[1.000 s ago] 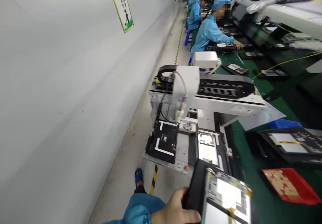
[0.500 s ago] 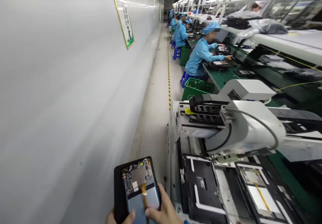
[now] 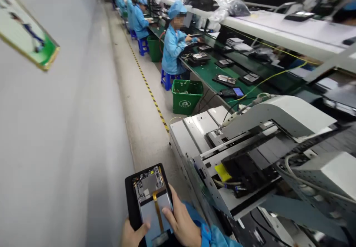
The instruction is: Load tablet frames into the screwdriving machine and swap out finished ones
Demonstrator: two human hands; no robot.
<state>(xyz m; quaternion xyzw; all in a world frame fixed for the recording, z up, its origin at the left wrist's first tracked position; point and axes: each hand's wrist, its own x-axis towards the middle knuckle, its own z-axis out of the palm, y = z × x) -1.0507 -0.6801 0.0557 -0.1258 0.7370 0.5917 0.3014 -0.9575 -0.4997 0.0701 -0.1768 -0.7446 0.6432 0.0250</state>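
Observation:
Between both hands I hold an opened tablet (image 3: 155, 210), its circuit board at the far end and a silver battery with an orange ribbon cable nearer me. It sits in or on a black shell that shows along its left side. My left hand (image 3: 136, 232) grips the lower left edge, thumb lying over the battery. On the right edge, my right hand (image 3: 182, 219) is closed round it with the thumb on top. The fingers underneath are hidden. A blue sleeve (image 3: 217, 237) covers my right wrist.
A machine with a white arm (image 3: 289, 113) stands to my right. Past it are a green bin (image 3: 187, 97) and a green bench (image 3: 203, 73) with several opened devices. A co-worker in blue (image 3: 172, 47) sits there. A grey wall (image 3: 69, 128) runs along the left.
My view has swung to the right and forward along the machine, so the bin and bench appear nearer. The tablet stays in both hands, and more of my right sleeve shows.

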